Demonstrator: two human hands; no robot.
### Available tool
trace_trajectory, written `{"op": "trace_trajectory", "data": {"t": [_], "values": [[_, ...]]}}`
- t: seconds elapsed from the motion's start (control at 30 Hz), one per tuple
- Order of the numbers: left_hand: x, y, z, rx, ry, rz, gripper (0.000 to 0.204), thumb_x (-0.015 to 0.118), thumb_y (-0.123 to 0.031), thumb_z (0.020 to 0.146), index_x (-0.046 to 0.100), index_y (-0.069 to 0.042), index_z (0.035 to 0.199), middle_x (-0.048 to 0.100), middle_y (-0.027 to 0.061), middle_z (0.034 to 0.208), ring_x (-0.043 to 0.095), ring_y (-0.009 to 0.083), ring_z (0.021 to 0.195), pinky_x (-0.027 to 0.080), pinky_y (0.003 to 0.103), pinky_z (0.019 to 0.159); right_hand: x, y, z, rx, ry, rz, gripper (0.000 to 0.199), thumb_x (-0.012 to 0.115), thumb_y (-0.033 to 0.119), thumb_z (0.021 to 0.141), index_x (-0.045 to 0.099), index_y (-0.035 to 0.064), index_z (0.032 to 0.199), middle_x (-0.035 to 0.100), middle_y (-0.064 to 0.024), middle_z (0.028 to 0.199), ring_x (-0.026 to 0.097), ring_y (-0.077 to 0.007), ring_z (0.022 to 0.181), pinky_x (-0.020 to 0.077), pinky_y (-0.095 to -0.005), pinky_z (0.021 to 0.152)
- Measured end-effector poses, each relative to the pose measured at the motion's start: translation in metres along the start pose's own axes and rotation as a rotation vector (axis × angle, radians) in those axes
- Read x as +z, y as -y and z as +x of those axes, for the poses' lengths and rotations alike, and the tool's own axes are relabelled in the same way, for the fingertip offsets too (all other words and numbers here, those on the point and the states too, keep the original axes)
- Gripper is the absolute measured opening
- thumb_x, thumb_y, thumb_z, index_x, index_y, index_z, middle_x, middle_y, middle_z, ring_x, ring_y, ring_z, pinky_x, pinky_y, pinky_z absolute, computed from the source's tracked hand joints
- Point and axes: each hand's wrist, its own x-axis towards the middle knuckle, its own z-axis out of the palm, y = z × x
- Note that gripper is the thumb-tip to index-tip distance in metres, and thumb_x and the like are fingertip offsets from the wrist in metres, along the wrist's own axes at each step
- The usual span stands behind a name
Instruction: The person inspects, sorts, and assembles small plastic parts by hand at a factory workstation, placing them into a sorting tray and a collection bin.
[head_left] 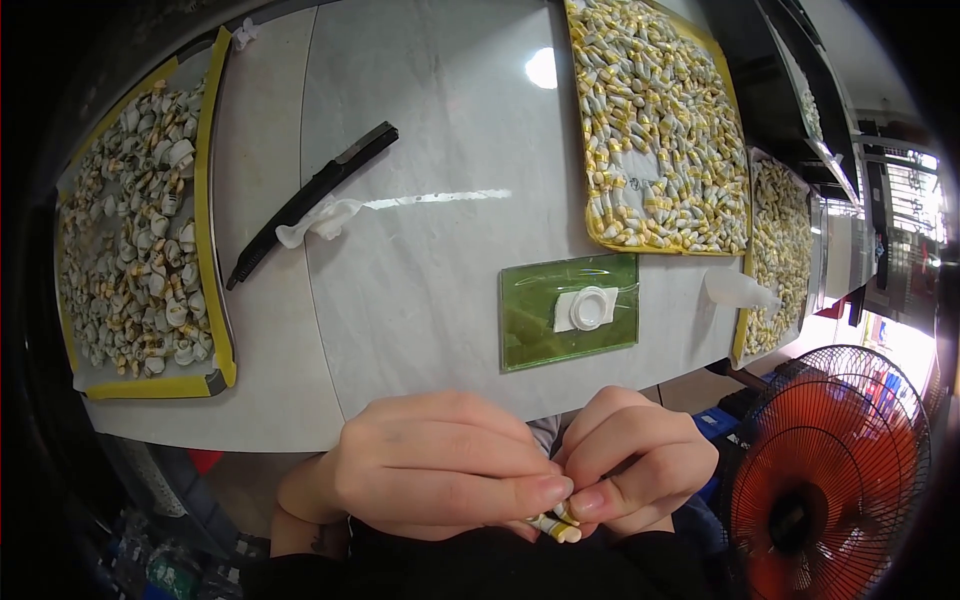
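left hand (pixel 435 465) and right hand (pixel 640 465) are pinching one small white-and-yellow tube (pixel 556 524) together, below the table edge (pixel 300 420) | risk: tube is slipping from fingertips, likely dropping into lap

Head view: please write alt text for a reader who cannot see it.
Two bare hands, left hand and right hand, meet at the fingertips over a small white and yellow piece near the edge of a pale table. On the table lie trays of similar small pieces at left and right, a black strip and a green plate; an orange fan stands lower right.
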Motion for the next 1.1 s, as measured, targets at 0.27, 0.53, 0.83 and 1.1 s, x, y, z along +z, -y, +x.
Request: {"op": "trace_trajectory", "data": {"t": [0.27, 0.53, 0.83, 1.1], "values": [[0.006, 0.004, 0.001, -0.06, 0.006, -0.02, 0.015, 0.068, -0.014, 0.083, 0.063, -0.001, 0.087, 0.067, 0.013, 0.082, 0.066, 0.0254, 0.071, 0.054, 0.031, 0.06, 0.004, -0.009, -0.009, -0.068, -0.174, -0.111, 0.024, 0.083, 0.012, 0.062, 0.068, 0.0067, 0.081, 0.061, -0.0049, 0.077, 0.056, -0.0202, 0.065, 0.045, -0.0281, 0.058], [0.006, 0.005, -0.005, -0.094, -0.03, -0.19, 0.028, 0.071, 0.001, 0.075, 0.059, 0.001, 0.1, 0.066, 0.0154, 0.092, 0.066, 0.0286, 0.08, 0.053, 0.032, 0.068, 0.006, -0.021, -0.002, -0.224, -0.155, -0.362, 0.03, 0.082, 0.01, 0.065, 0.068, 0.0052, 0.091, 0.063, -0.0085, 0.089, 0.06, -0.0215, 0.076, 0.0487, -0.0303, 0.064], [0.004, 0.006, -0.004, 0.024, -0.055, -0.062, 0.031, 0.076, 0.0, 0.068, 0.059, -0.001, 0.094, 0.065, 0.015, 0.083, 0.065, 0.0291, 0.07, 0.054, 0.032, 0.06, 0.014, -0.022, -0.007, -0.288, -0.165, -0.349, 0.026, 0.078, 0.002, 0.066, 0.067, 0.0012, 0.09, 0.065, -0.0118, 0.092, 0.064, -0.0242, 0.076, 0.0543, -0.0301, 0.064], [0.002, 0.005, -0.004, 0.038, -0.061, -0.018, 0.031, 0.077, 0.002, 0.064, 0.06, -0.001, 0.09, 0.065, 0.015, 0.082, 0.064, 0.0273, 0.066, 0.053, 0.03, 0.056, 0.016, -0.029, -0.008, -0.421, -0.176, -0.412, 0.02, 0.075, -0.003, 0.067, 0.067, -0.0005, 0.085, 0.066, -0.0132, 0.091, 0.064, -0.0249, 0.077, 0.0548, -0.0314, 0.066]]}}
